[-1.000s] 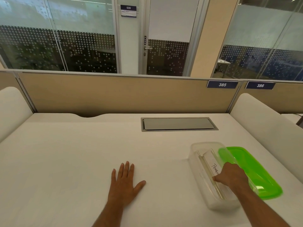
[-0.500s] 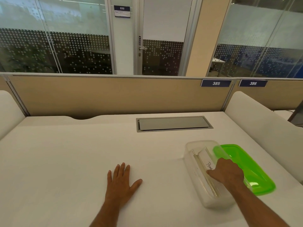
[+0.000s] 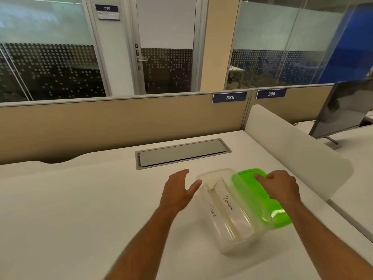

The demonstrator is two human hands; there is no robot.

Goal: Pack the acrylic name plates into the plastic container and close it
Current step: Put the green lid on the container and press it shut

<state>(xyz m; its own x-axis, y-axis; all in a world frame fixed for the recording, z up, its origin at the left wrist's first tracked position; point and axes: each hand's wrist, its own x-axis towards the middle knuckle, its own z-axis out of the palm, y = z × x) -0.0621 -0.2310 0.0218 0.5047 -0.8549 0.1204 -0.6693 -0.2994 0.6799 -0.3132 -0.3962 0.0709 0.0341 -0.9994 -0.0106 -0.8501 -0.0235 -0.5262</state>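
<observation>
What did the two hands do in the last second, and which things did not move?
The right hand came out of the clear plastic container and moved onto the green plastic lid beside it. The left hand lifted from the white desk and moved right, towards the container. The name plates stay inside; container and lid stay in place.

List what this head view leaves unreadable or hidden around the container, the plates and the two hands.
- Second name plate: its writing is too faint and blurred to read; the other plate reads PENGUIN.
- Plate count: clear edges overlap inside the clear container.
- Green lid: its near left edge lies behind the container wall.
- Right hand: whether its fingertips grip the lid is unclear.
- Left hand: motion-blurred; contact with the container is uncertain.
</observation>
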